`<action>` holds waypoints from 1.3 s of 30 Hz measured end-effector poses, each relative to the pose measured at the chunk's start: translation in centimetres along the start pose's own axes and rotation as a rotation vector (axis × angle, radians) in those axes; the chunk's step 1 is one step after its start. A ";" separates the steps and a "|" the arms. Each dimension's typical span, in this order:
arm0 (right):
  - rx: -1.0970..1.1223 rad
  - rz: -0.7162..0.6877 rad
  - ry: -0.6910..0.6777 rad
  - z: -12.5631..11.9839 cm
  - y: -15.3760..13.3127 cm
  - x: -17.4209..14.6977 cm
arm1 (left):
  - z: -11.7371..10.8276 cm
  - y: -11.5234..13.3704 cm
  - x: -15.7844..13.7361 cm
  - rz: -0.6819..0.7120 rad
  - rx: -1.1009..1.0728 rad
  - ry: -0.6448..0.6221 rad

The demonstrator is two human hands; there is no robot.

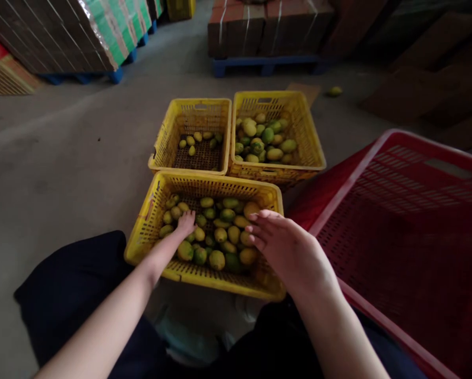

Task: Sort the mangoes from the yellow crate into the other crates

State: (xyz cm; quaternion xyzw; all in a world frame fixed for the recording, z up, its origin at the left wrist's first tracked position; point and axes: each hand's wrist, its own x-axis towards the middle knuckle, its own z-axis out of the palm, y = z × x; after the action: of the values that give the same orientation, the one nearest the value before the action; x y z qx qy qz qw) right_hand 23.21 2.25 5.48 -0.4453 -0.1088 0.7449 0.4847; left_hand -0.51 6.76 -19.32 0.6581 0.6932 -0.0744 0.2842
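Directly ahead of me stands a yellow plastic crate (141, 231) holding many green and yellow lemons (220, 235). My left hand (186, 223) reaches down into its left half, fingers lying apart over the fruit; I see no lemon gripped in it. Over the right side of the crate, my right hand (289, 245) is open with its fingers stretched towards the lemons. Whether its fingertips touch the fruit I cannot tell.
Behind are two more yellow crates: the left one (162, 134) holds several lemons, the right one (317, 142) many. A large red crate (350, 189) stands close on my right. A loose lemon (334, 91) lies on the floor. Loaded blue pallets (265, 66) stand farther back.
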 end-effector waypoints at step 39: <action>0.190 0.087 -0.037 1.5 -0.4 -0.6 | -15.4 5.8 -2.7 0.154 -0.607 0.218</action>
State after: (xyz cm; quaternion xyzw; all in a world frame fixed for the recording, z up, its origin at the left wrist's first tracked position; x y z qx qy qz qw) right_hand 22.44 2.36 6.92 -0.3878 -0.0272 0.7804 0.4897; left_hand 0.42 12.44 -3.69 0.5979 0.6584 0.2282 0.3961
